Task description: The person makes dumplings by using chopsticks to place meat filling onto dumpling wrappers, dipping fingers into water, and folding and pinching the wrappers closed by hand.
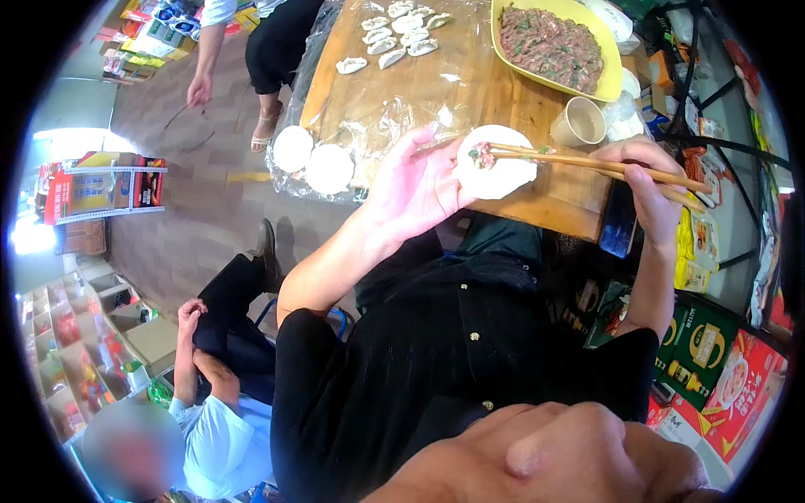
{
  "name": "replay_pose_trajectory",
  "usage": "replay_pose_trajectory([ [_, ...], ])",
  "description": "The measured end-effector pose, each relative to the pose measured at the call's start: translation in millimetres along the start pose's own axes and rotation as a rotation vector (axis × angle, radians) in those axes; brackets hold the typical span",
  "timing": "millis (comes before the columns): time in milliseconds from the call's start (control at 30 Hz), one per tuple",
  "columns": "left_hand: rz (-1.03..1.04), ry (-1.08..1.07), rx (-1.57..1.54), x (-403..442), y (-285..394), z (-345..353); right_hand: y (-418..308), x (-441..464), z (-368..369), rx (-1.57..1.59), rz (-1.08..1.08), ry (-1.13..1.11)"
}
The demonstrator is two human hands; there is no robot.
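My left hand [408,186] supports a round white dumpling wrapper [507,180], its edge resting on the fingers above the table. A small dab of meat filling [485,159] sits on the wrapper. In my right hand [656,189] is a pair of wooden chopsticks [587,161], closed in the fingers, with tips touching the filling. A yellow bowl [615,63] of minced meat with green bits [549,46] stands beyond. Several folded dumplings [392,59] lie on the far part of the table. Two flat wrappers [329,169] rest at the left edge.
The wooden table [503,101] is partly covered in clear plastic film [402,117]. A paper cup [580,123] stands near my right hand, and a dark phone [619,220] lies at the table edge. Two other people are at the left, one seated [226,427].
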State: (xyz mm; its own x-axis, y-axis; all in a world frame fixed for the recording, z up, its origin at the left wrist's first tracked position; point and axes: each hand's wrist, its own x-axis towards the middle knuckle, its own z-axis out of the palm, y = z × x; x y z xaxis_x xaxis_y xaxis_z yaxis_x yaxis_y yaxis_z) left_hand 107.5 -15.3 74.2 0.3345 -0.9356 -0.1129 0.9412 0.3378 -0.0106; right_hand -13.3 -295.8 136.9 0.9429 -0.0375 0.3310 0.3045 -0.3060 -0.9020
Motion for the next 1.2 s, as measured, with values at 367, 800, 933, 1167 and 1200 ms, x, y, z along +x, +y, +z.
replay_pose_trajectory([
  [367,0.045,0.081,0.368,-27,-10,10,-14,-2,18,0.124,-0.022,-0.041],
  [800,0.118,-0.071,0.108,-42,-14,8,23,-14,17,0.659,0.296,0.165],
  [933,0.093,-0.068,0.084,-37,-11,2,30,-6,9,0.785,0.276,0.171],
  [1167,0.068,0.04,0.063,-21,0,-12,45,64,-19,0.32,0.098,0.428],
  [1200,0.06,0.037,0.067,-18,1,-14,52,74,-20,0.189,0.095,0.419],
])
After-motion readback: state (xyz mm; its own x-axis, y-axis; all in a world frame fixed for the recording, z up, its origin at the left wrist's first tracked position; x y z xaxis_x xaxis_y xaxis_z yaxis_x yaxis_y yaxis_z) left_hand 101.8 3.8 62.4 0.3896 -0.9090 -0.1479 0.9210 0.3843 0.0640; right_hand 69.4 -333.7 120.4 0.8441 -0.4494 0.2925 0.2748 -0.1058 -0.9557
